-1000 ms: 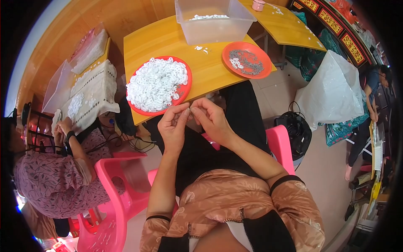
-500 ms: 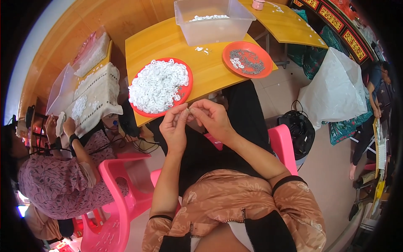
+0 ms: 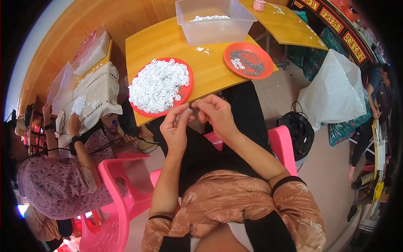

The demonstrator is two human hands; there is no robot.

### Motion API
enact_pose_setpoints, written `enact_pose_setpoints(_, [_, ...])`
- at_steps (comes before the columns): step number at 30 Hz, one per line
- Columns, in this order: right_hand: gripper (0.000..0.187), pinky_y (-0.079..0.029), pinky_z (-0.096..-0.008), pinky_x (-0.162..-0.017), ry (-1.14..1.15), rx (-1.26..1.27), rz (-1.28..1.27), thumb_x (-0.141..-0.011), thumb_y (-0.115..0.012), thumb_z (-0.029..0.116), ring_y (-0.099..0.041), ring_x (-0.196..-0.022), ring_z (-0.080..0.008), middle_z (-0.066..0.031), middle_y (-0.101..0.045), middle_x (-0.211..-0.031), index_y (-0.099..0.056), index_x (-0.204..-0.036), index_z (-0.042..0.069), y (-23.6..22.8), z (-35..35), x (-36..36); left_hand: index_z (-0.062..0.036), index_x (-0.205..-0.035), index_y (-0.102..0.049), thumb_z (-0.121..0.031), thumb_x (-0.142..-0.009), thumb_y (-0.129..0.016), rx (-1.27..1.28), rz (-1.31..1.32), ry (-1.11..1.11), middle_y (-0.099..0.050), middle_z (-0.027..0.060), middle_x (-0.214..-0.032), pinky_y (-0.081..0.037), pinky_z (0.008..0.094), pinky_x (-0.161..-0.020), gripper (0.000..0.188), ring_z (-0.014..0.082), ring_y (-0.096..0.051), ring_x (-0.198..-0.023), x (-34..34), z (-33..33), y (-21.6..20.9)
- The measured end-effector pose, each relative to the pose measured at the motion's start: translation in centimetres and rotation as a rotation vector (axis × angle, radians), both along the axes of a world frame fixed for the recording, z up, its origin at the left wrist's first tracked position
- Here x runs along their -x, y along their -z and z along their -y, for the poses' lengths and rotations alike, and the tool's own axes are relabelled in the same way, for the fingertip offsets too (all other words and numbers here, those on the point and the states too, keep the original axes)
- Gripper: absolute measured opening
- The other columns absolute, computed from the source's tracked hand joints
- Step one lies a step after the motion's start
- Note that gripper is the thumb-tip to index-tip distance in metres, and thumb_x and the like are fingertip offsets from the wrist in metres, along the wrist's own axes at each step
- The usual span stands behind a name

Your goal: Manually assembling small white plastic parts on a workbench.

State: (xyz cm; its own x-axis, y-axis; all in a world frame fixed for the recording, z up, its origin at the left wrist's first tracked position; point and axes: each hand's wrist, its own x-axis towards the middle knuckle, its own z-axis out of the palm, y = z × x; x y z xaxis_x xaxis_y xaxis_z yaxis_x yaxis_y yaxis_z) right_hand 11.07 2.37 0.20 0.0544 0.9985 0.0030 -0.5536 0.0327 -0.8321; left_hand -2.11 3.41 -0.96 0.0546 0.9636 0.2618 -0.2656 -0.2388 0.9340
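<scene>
My left hand (image 3: 175, 128) is closed in a pinch over my lap, with a bit of a small white plastic piece (image 3: 190, 110) showing at its fingertips. Just to the right, my right hand (image 3: 216, 115) is also pinched, its fingertips slightly apart from the left ones. Whatever lies between the right fingertips is too small to make out. Beyond my left hand is a red plate (image 3: 189, 90) heaped with white oval plastic pieces (image 3: 158, 86). An orange-red plate (image 3: 262, 74) at the right holds thin grey metal pieces (image 3: 252, 63) and several white ones.
Both plates stand on a yellow wooden table (image 3: 155, 42), with a clear plastic bin (image 3: 214, 33) at its back. To the left, another person (image 3: 71, 180) handles white pieces at a cloth-covered table (image 3: 98, 92). A pink chair (image 3: 113, 201) and a white sack (image 3: 333, 90) flank me.
My right fingertips have drawn slightly away from the left ones, where they met before. The left hand stays nearly in place. The other person's hands have moved apart.
</scene>
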Motion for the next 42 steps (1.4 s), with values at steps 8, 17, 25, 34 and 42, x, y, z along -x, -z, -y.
enact_pose_setpoints(8, [0.011,-0.039,-0.0173,-0.05,-0.009,-0.122,0.238,-0.083,-0.062,0.004,-0.052,-0.056,-0.0047,-0.005,-0.063,-0.074,-0.061,-0.092,-0.001,-0.2,0.3,-1.1,0.0044,-0.102,-0.061,0.0,-0.086,-0.057,0.006,-0.028,-0.003,-0.059,0.0046,-0.087,-0.045,0.0192,-0.065,0.018,0.0087,-0.058,-0.073,0.1,0.0,-0.1])
enact_pose_setpoints(17, [0.028,-0.05,-0.0267,-0.066,0.247,-0.385,0.809,-0.076,-0.063,0.0,-0.063,-0.074,-0.0158,-0.0091,-0.067,-0.081,-0.061,-0.104,0.002,-1.8,0.9,-0.6,0.004,-0.105,-0.061,0.001,-0.086,-0.055,-0.079,-0.062,0.009,-0.057,0.0052,-0.087,-0.045,0.0194,-0.065,0.021,0.009,-0.056,-0.073,0.2,-0.2,-0.3])
enact_pose_setpoints(25, [0.031,-0.049,-0.0242,-0.068,0.252,-0.421,0.858,-0.076,-0.065,0.001,-0.064,-0.074,-0.0126,-0.0078,-0.067,-0.083,-0.058,-0.106,0.001,-2.0,0.9,-0.7,0.0039,-0.105,-0.061,0.001,-0.086,-0.055,-0.123,-0.111,0.019,-0.056,0.005,-0.088,-0.045,0.0191,-0.065,0.02,0.0084,-0.055,-0.073,0.3,-0.2,-0.2])
enact_pose_setpoints(34, [0.03,-0.05,-0.0244,-0.069,0.249,-0.424,0.849,-0.077,-0.064,0.001,-0.065,-0.075,-0.0138,-0.0086,-0.067,-0.082,-0.057,-0.106,0.001,-2.0,0.9,-0.8,0.0038,-0.105,-0.061,0.001,-0.087,-0.055,-0.065,-0.089,0.024,-0.057,0.0047,-0.09,-0.045,0.0182,-0.065,0.019,0.0074,-0.055,-0.073,0.1,-0.1,-0.1])
enact_pose_setpoints(42, [0.021,-0.049,-0.0278,-0.062,0.265,-0.411,0.79,-0.078,-0.059,-0.003,-0.062,-0.071,-0.0194,-0.0105,-0.058,-0.077,-0.05,-0.097,0.0,-1.2,1.0,-0.4,0.0035,-0.103,-0.062,0.001,-0.086,-0.056,-0.144,-0.196,-0.006,-0.056,0.0043,-0.087,-0.044,0.0178,-0.063,0.019,0.0071,-0.055,-0.071,-0.1,0.1,-0.3])
